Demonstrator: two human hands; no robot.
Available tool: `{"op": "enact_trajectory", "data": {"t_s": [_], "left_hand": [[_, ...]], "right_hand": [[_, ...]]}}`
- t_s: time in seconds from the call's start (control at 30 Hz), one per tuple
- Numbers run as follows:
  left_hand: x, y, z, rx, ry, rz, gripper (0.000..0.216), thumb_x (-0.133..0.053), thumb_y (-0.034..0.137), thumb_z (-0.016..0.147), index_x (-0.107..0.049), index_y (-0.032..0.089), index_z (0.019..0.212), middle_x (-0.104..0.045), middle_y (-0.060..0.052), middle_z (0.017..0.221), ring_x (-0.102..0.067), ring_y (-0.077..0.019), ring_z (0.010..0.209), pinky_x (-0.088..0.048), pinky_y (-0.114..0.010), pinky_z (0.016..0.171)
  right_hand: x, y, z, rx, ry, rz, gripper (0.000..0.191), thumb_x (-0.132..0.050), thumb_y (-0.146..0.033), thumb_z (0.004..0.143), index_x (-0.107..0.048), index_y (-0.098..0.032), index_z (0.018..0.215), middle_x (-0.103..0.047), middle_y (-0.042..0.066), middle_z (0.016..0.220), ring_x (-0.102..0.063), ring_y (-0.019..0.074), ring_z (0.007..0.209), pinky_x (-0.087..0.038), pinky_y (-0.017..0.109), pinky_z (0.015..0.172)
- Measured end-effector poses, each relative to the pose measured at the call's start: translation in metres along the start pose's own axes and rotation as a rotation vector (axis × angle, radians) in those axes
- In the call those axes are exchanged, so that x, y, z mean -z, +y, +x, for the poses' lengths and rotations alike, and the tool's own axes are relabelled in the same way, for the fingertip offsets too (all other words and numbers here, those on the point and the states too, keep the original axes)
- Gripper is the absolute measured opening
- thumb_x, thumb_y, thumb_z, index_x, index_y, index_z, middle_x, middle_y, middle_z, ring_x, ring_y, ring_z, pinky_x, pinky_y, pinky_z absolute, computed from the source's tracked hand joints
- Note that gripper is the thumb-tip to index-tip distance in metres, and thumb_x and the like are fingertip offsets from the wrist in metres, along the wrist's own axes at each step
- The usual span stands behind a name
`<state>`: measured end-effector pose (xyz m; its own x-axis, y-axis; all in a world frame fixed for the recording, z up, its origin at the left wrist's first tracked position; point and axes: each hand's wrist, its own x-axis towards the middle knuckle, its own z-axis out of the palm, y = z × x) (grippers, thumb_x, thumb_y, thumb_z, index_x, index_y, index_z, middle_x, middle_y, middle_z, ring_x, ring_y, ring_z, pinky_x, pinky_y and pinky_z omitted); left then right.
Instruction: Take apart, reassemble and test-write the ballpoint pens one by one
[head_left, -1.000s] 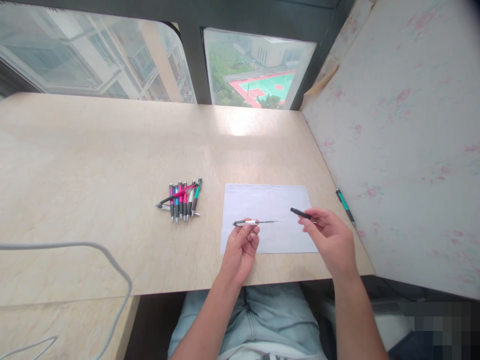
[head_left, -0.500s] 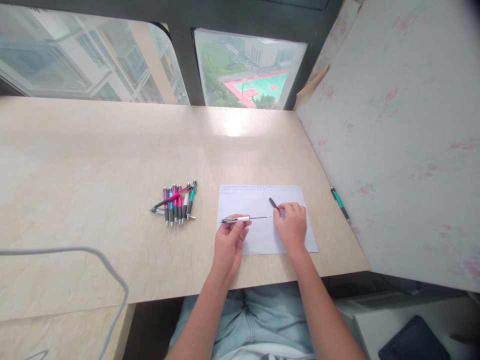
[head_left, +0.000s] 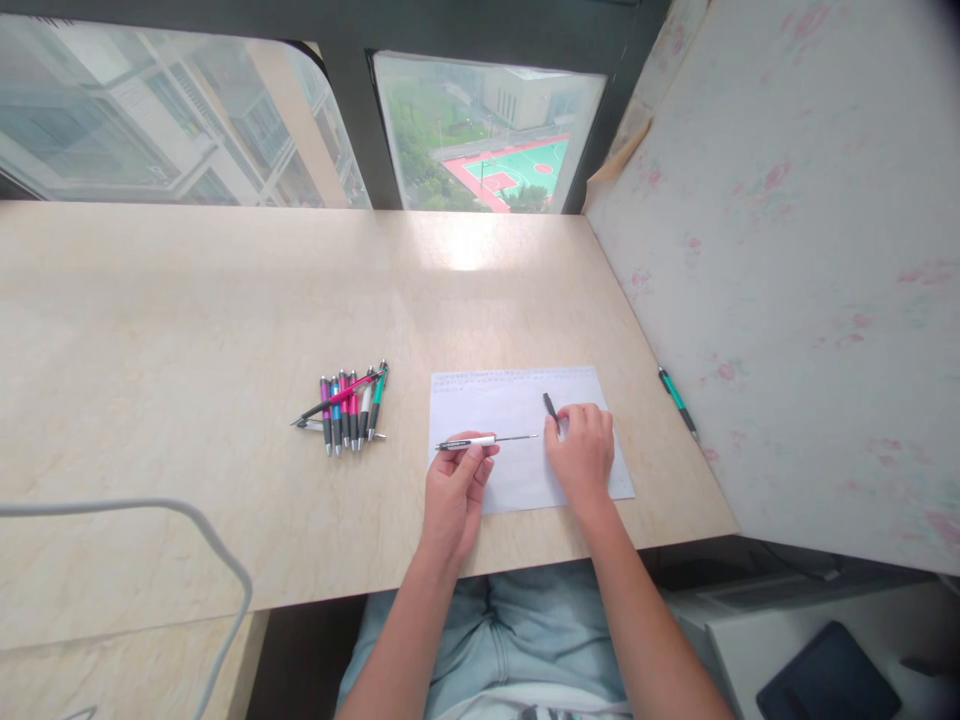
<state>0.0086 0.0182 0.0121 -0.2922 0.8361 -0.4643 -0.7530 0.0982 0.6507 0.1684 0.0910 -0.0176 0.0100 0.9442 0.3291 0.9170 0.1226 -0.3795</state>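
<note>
My left hand [head_left: 456, 495] is closed around a white-and-black pen barrel [head_left: 469, 442], held level above the paper. From its right end a thin refill [head_left: 517, 437] sticks out bare, its tip pointing toward my right hand [head_left: 581, 455]. That hand is closed on a short black pen barrel piece [head_left: 550, 406], whose upper end shows beyond the fingertips and tilts up to the left. Beneath both hands lies a white sheet of paper [head_left: 517, 405] with rows of faint writing along its top edge.
Left of the paper sits a pile of several coloured pens [head_left: 345, 410], some lying across others. A green-and-black pen [head_left: 678, 403] rests along the floral wall [head_left: 795, 330]. A grey cable [head_left: 187, 512] arches over the desk [head_left: 187, 350] at left.
The black barrel piece in my right hand has turned to a steeper angle. My left hand keeps its hold on the pen barrel. The view has shifted slightly.
</note>
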Motion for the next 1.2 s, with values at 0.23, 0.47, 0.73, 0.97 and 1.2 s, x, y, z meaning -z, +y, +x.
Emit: {"op": "enact_trajectory", "data": {"t_s": [0.23, 0.47, 0.73, 0.97, 1.2], "left_hand": [[-0.0001, 0.0, -0.0001, -0.001, -0.001, 0.011, 0.028, -0.081, 0.023, 0.07, -0.07, 0.017, 0.094, -0.072, -0.004, 0.097, -0.069, -0.0108, 0.082, -0.053, -0.018, 0.071], [-0.0015, 0.0011, -0.001, 0.001, -0.015, 0.011, 0.023, -0.079, 0.022, 0.073, -0.07, 0.017, 0.094, -0.072, -0.005, 0.099, -0.068, -0.0097, 0.082, -0.053, -0.016, 0.071], [-0.0015, 0.0026, -0.0018, 0.002, -0.026, 0.008, 0.022, -0.079, 0.021, 0.073, -0.071, 0.016, 0.094, -0.072, -0.004, 0.098, -0.068, -0.0088, 0.081, -0.054, -0.015, 0.071], [-0.0001, 0.0009, -0.0011, 0.009, -0.01, -0.002, 0.022, -0.079, 0.02, 0.073, -0.071, 0.016, 0.094, -0.072, -0.004, 0.098, -0.069, -0.0094, 0.081, -0.054, -0.015, 0.071], [0.0013, -0.0001, -0.0004, 0.01, -0.005, -0.002, 0.022, -0.079, 0.02, 0.073, -0.071, 0.016, 0.094, -0.072, -0.005, 0.098, -0.069, -0.0094, 0.081, -0.054, -0.015, 0.071]], "right_hand": [[-0.004, 0.0019, -0.0016, -0.001, 0.01, -0.017, 0.014, -0.058, -0.031, 0.085, -0.06, -0.017, 0.089, -0.059, 0.011, 0.091, -0.046, 0.0274, 0.091, -0.038, 0.038, 0.079], [-0.0025, 0.0009, -0.0003, 0.01, 0.018, -0.006, 0.013, -0.059, -0.03, 0.085, -0.061, -0.018, 0.088, -0.059, 0.011, 0.091, -0.046, 0.0272, 0.091, -0.038, 0.038, 0.079], [0.0001, -0.0002, 0.004, 0.015, 0.018, 0.009, 0.01, -0.055, -0.024, 0.086, -0.059, -0.019, 0.078, -0.06, 0.01, 0.087, -0.046, 0.0259, 0.089, -0.037, 0.037, 0.078], [-0.0014, 0.0042, 0.0039, -0.008, 0.021, -0.056, 0.012, -0.057, -0.029, 0.087, -0.059, -0.019, 0.08, -0.059, 0.01, 0.087, -0.045, 0.0261, 0.088, -0.037, 0.037, 0.076], [-0.001, 0.0043, 0.0033, 0.015, 0.011, -0.043, 0.013, -0.058, -0.03, 0.086, -0.059, -0.019, 0.082, -0.059, 0.01, 0.089, -0.045, 0.0263, 0.088, -0.038, 0.037, 0.078]]}}
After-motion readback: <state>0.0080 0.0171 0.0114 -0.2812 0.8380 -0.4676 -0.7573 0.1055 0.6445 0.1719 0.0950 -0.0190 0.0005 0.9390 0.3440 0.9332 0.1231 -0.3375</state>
